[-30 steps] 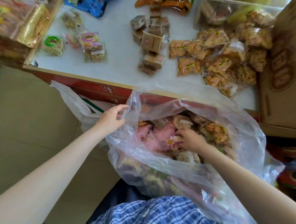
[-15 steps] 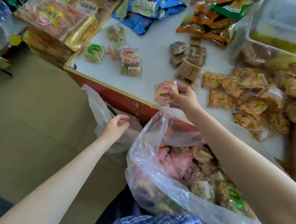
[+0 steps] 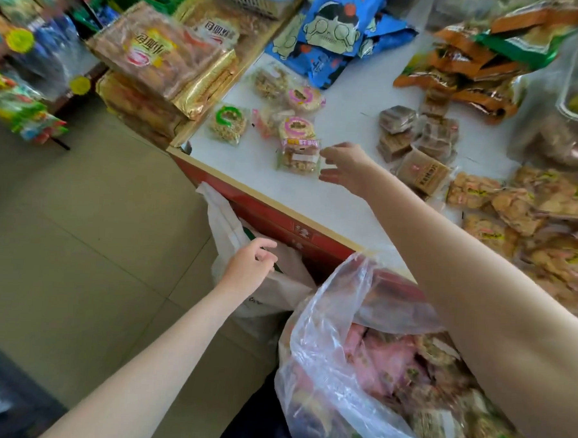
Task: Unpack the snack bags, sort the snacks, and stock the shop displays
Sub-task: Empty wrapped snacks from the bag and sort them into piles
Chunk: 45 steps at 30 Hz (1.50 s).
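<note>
Right hand (image 3: 345,166) hovers with fingers spread beside a crinkly round snack pack (image 3: 298,155) on the smooth white counter (image 3: 332,201); left hand (image 3: 250,267) (loosely curled, holding nothing) hangs near the glossy clear bag (image 3: 326,371)

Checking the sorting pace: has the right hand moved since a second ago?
Yes. The right hand left the clear bag and reached across the counter edge to the pink-ringed snack packs.
</note>
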### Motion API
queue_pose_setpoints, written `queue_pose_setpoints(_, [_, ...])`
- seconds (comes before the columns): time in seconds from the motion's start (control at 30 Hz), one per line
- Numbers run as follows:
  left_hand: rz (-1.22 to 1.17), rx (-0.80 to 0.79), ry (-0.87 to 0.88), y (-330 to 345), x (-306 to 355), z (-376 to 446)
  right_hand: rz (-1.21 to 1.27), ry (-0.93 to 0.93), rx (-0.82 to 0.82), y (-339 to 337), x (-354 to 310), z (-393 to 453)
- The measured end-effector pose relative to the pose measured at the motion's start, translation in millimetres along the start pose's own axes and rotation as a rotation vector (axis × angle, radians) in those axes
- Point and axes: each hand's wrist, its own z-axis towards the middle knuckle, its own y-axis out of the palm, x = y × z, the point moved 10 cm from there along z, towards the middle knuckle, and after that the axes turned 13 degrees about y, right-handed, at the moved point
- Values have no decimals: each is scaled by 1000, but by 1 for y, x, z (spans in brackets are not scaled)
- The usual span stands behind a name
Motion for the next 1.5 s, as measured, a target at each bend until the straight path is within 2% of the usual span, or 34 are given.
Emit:
queue_pose_setpoints(0.17, [-54,-50,68,29,20,-1,53,-114,86,-86,52,-59])
queue_pose_setpoints(0.33, [84,-385,256,91,55,-26,-136,-167,200,-175,142,-147])
queue_pose_setpoints(0.37, [117,-432,282,101,58,-32,-250,-199,235,-184,164,-163])
queue_pose_setpoints(0.43, [145,-458,313,111,61,-37,-695,-221,263,-180,212,-170])
queue_pose_setpoints(0.5, [168,-474,315,121,63,-43,-1080,-82,77,-164,289,-158])
queue_pose_setpoints(0.57, [190,-482,308,126,63,-47,-1285,94,-88,-155,360,-145])
queue_pose_setpoints(0.63, [218,-475,313,126,62,-50,-1491,76,-61,-150,383,-138])
queue_pose_setpoints(0.7, [225,-459,306,125,59,-50,-1586,-7,26,-147,377,-137])
queue_pose_setpoints(0.87, [218,-396,287,122,56,-48,-1453,-43,265,-182,344,-137])
queue_pose_setpoints(1.17, [285,-341,251,119,50,-51,-1211,-247,208,-153,299,-130])
queue_pose_setpoints(1.23, [277,-290,255,111,49,-48,-1102,-361,215,-143,268,-145])
queue_pose_setpoints(1.33, [186,-190,216,96,47,-41,-950,-527,335,-141,200,-172])
queue_pose_setpoints(1.43, [57,-88,154,76,44,-33,-725,-581,379,-142,132,-179])
queue_pose_setpoints(1.5, [51,-44,149,61,42,-27,-558,-552,368,-138,96,-166])
